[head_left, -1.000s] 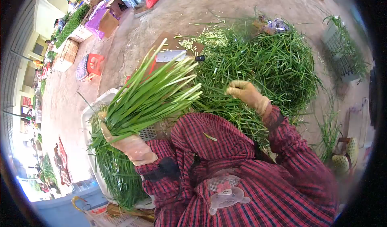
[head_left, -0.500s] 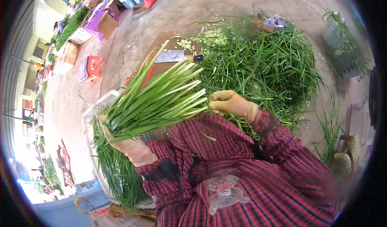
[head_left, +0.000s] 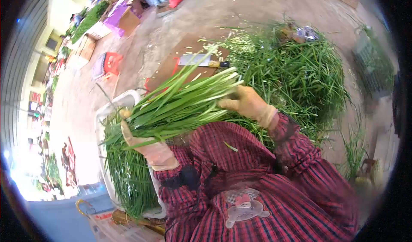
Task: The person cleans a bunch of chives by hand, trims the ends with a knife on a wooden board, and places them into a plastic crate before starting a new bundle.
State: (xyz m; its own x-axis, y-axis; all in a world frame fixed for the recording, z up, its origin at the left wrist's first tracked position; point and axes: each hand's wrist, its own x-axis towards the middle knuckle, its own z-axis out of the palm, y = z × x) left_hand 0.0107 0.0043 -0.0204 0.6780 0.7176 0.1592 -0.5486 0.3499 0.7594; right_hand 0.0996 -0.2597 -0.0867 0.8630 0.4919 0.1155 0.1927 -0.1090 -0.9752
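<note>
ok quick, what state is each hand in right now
Left hand: closed around the bunch of green stalks.
Right hand: at the bunch's pale ends; whether it grips any cannot be told.

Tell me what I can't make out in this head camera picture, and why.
Head view: some fingers of the left hand, hidden by the bunch of green stalks.
Head view: the right hand's far fingertips, hidden by the hand itself.
Head view: the floor of the white basket, covered by leaves.
Head view: details of the crate at right, blurred.
</note>
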